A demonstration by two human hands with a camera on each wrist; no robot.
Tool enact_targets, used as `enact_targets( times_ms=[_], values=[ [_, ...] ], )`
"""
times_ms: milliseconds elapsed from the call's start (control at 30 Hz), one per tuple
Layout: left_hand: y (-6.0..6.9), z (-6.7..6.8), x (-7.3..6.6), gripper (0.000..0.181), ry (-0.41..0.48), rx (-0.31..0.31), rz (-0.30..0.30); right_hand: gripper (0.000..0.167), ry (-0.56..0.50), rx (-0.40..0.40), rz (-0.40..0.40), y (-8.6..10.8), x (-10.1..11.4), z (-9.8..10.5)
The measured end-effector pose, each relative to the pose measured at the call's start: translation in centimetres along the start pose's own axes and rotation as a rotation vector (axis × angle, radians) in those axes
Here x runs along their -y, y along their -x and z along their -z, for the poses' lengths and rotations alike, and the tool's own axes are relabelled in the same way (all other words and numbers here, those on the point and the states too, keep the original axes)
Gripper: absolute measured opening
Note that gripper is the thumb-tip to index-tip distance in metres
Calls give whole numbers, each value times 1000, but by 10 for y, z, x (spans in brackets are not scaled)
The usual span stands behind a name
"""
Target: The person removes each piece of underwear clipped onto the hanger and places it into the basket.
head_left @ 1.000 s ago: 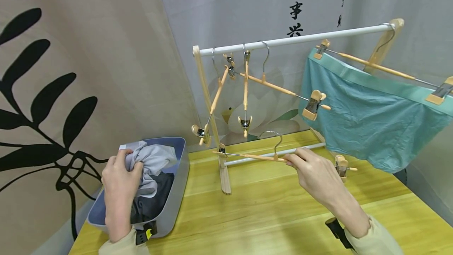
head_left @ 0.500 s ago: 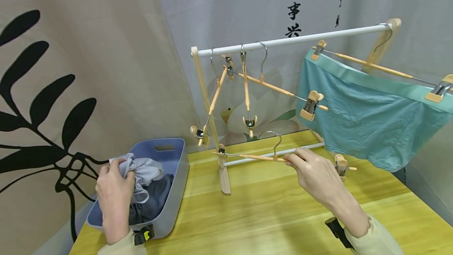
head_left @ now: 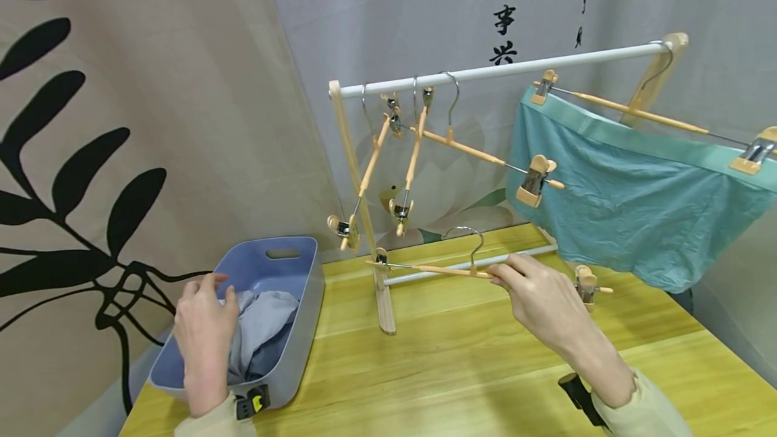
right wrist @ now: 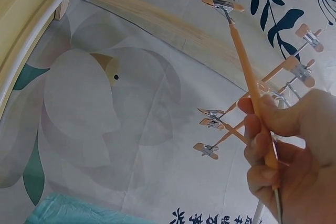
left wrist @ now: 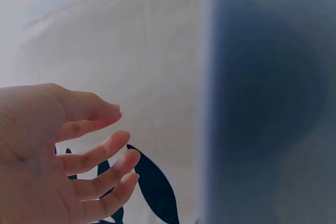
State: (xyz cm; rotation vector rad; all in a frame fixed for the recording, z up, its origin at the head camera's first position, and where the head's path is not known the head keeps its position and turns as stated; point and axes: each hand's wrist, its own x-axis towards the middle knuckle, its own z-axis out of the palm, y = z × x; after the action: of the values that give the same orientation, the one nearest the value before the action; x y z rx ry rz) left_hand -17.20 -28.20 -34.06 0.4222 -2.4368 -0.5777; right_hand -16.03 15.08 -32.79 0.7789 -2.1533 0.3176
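Over the left part of the blue-grey basket [head_left: 312, 315], the left hand [head_left: 205, 339] holds nothing; in the left wrist view that hand [left wrist: 79, 156] has its fingers apart and slightly bent. Grey-blue cloth [head_left: 264, 326] lies in the basket beside it. The right hand [head_left: 543, 299] grips a wooden clip hanger [head_left: 437, 269] by its bar, hook up, with no cloth on it. In the right wrist view the right hand [right wrist: 289, 150] has its fingers curled round the hanger's bar [right wrist: 244, 61].
A rack with a white rail [head_left: 516, 69] stands at the back. Several bare clip hangers [head_left: 464, 148] hang at its left, and teal underwear [head_left: 637, 187] hangs clipped at its right. The wooden table [head_left: 449, 369] lies below.
The left hand has let go of the light grey cloth, which now lies lower in the basket over the dark cloth. One hanging hanger has swung. The right hand stays in place.
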Motion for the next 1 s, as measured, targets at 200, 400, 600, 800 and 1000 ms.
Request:
enact_targets(
  times_ms=[200, 400, 600, 800, 1000],
  values=[
    [1, -11, -8, 23, 23, 5, -32, 40, 4, -5, 1, 0, 0, 0],
    [3, -26, -23, 20, 42, 22, -116, 38, 11, -10, 1, 1, -1, 0],
    [5, -44, -39, 17, 67, 34, -196, 32, 18, -10, -10, 1, -2, 0],
    [8, -62, -55, 17, 89, 96, -232, 41, 25, -16, -10, 1, -3, 1],
    [10, -80, -75, 20, 130, 182, -288, 42, 29, -19, -14, 2, -4, 2]
  ],
)
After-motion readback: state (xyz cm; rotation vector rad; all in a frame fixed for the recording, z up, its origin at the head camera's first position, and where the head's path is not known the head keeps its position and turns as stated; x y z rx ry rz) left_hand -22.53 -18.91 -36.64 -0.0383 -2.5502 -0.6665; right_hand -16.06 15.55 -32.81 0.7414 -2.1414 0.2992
